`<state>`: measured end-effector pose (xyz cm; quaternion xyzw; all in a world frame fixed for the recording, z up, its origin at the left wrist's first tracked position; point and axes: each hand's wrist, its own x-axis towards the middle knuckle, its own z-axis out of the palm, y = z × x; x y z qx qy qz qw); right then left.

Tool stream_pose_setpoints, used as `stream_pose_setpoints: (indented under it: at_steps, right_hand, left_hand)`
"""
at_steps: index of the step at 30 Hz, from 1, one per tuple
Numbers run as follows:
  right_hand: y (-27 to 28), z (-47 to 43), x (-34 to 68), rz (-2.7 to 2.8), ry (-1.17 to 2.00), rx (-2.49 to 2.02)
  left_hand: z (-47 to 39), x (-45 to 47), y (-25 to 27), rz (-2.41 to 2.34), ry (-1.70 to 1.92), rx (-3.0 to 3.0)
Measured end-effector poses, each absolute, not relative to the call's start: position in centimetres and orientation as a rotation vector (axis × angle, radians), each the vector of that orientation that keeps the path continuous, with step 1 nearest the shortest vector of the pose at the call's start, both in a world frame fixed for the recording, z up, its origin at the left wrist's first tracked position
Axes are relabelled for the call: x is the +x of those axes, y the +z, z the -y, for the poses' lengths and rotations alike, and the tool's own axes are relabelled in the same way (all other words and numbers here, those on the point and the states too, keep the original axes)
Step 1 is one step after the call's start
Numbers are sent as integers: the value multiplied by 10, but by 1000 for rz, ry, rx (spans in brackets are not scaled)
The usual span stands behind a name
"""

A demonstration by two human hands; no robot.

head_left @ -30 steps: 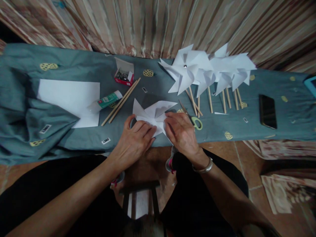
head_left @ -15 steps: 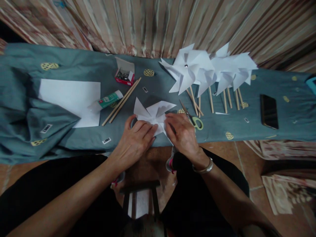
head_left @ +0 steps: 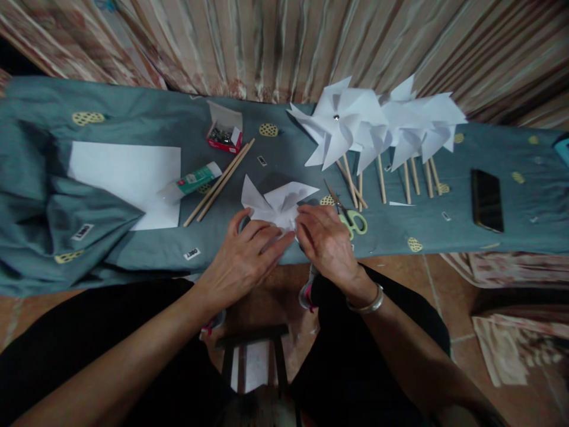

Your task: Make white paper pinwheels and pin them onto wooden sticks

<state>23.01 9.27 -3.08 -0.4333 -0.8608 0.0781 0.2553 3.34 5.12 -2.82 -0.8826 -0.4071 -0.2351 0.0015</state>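
A white paper pinwheel (head_left: pixel 291 194) with folded blades lies at the front edge of the cloth-covered table, between my hands. My left hand (head_left: pixel 251 246) is bent over its lower left side, fingers closed on the paper. On the right side, my right hand (head_left: pixel 326 240) pinches the paper near the pinwheel's middle. The fingers hide the lower blades. Just beyond my right hand lie scissors (head_left: pixel 353 222) with light green handles. Two wooden sticks (head_left: pixel 224 184) and a glue tube (head_left: pixel 195 179) rest to the left of the pinwheel.
Several finished pinwheels (head_left: pixel 368 118) on sticks lie along the back right. An open red box (head_left: pixel 224 136) of small metal pins stands behind the sticks. White paper sheets (head_left: pixel 128 166) lie at left, partly under bunched cloth. A black phone (head_left: pixel 488 200) is at right.
My left fingers have shifted right along the pinwheel's lower edge, towards my right hand. The lower paper is now more covered. The other things stay in place.
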Motion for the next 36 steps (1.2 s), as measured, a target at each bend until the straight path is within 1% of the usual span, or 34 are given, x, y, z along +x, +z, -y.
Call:
stream_pose_setpoints:
  at_steps: [5, 13, 21, 24, 28, 36]
  right_hand:
    - [-29, -93, 230, 2299, 241, -1189]
    - [-27, -95, 232, 2117, 420, -1295]
    - [-27, -96, 232, 2098, 454, -1297]
    - [-26, -97, 232, 2070, 462, -1314]
    - [-27, -96, 232, 2101, 417, -1297]
    - [-28, -93, 228, 2229, 202, -1221]
  left_hand:
    - [-51, 35, -27, 1285, -831, -2799]
    - [-54, 32, -32, 1553, -1005, -2830]
    - [-60, 30, -30, 1638, -815, -2772]
    - [-61, 30, -29, 1634, -794, -2772]
    - [-61, 30, -29, 1641, -796, -2791]
    - [-62, 31, -31, 1653, -766, -2789]
